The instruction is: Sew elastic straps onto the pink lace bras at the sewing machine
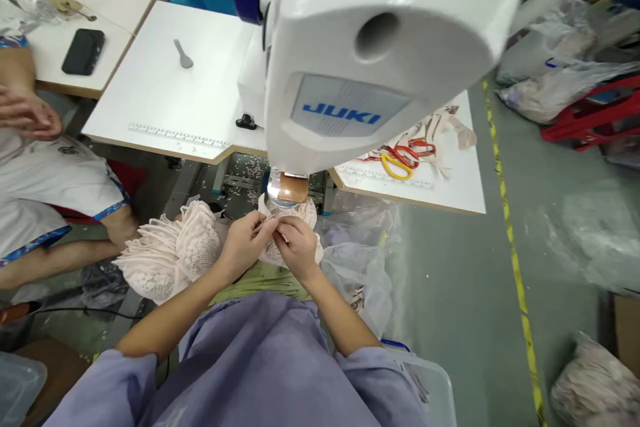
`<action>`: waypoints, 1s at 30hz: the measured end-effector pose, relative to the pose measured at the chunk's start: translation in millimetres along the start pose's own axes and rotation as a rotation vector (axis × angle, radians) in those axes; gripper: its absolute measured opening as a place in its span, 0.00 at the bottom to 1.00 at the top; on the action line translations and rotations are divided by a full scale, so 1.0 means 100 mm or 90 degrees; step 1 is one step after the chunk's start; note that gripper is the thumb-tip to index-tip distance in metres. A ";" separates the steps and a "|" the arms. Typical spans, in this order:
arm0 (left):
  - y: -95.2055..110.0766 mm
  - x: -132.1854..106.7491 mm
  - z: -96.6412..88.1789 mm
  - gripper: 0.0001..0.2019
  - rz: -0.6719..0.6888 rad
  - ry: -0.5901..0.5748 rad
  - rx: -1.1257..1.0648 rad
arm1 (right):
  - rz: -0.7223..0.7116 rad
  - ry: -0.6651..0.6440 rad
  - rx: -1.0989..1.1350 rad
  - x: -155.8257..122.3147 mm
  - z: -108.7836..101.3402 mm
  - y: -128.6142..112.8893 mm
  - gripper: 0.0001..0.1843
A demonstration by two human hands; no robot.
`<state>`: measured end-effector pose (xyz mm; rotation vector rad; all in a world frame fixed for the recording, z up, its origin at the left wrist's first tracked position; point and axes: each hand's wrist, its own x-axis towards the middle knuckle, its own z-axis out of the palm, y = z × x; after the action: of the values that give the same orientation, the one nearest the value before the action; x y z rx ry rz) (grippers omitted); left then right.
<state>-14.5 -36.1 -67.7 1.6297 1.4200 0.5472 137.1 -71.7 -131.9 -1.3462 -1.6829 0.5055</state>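
Close together below the head of a white sewing machine [350,67], my left hand [245,240] and my right hand [299,247] both pinch the edge of a pale lace bra [305,212]. Their fingertips nearly meet. Part of the bra lies up against the metal plate [285,188] at the machine's sewing point, and the rest hangs below my fingers. The needle is hidden behind the machine head. A stack of pale lace bras [175,250] sits just left of my left forearm.
Red-handled and yellow-handled scissors [400,161] lie by pale fabric strips [443,130] on the right of the white table [150,87]. A grey spoon-shaped item [183,55] rests at left. Another person [55,180] sits to the left. Plastic bags [565,80] stand at right.
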 end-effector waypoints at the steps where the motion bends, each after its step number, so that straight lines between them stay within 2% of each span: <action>1: -0.03 0.01 -0.02 0.17 -0.002 0.000 0.013 | -0.052 -0.039 -0.032 0.03 -0.09 0.10 0.10; 2: -0.07 0.02 -0.04 0.18 0.001 -0.003 0.032 | -0.083 -0.071 -0.067 0.10 -0.22 0.23 0.11; 4: -0.17 0.03 -0.08 0.20 0.016 -0.024 0.085 | -0.051 -0.071 -0.179 0.35 -0.62 0.57 0.14; 6: -0.26 0.03 -0.10 0.21 0.035 -0.061 0.149 | 0.108 0.033 -0.348 0.71 -1.16 0.94 0.20; 7: -0.30 0.02 -0.09 0.21 0.042 -0.079 0.168 | 0.185 0.038 -0.452 0.90 -1.43 1.11 0.23; 8: -0.31 0.01 -0.08 0.22 0.048 -0.097 0.177 | 0.256 -0.009 -0.554 1.09 -1.67 1.25 0.26; 9: -0.31 0.00 -0.07 0.22 0.053 -0.112 0.172 | 0.300 -0.091 -0.622 1.26 -1.86 1.36 0.26; 11: -0.27 -0.02 -0.04 0.21 0.063 -0.127 0.139 | 0.319 -0.175 -0.668 1.50 -2.10 1.49 0.22; 14: -0.17 -0.03 -0.05 0.21 0.056 -0.129 0.082 | 0.276 -0.228 -0.678 1.58 -2.14 1.47 0.17; 17: -0.10 -0.04 -0.10 0.20 0.027 -0.123 0.044 | 0.228 -0.257 -0.693 1.43 -2.08 1.36 0.16; 19: -0.09 -0.04 -0.14 0.20 0.018 -0.116 0.027 | 0.207 -0.247 -0.709 1.30 -2.11 1.31 0.17; 23: -0.10 -0.05 -0.17 0.20 0.007 -0.131 0.028 | 0.203 -0.182 -0.732 1.16 -2.35 1.28 0.15; 25: -0.11 -0.04 -0.16 0.20 0.000 -0.140 0.021 | 0.225 -0.141 -0.684 1.12 -2.53 1.26 0.14; 28: -0.11 -0.04 -0.15 0.20 -0.011 -0.131 -0.023 | 0.252 -0.016 -0.499 0.96 -2.72 1.14 0.14; 30: -0.11 -0.04 -0.14 0.20 -0.025 -0.128 -0.075 | 0.249 0.083 -0.321 0.74 -2.70 0.96 0.18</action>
<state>-32.6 -35.8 -68.2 1.5149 1.2450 0.4233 414.0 -28.2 -37.7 -2.0500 -1.4950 0.2030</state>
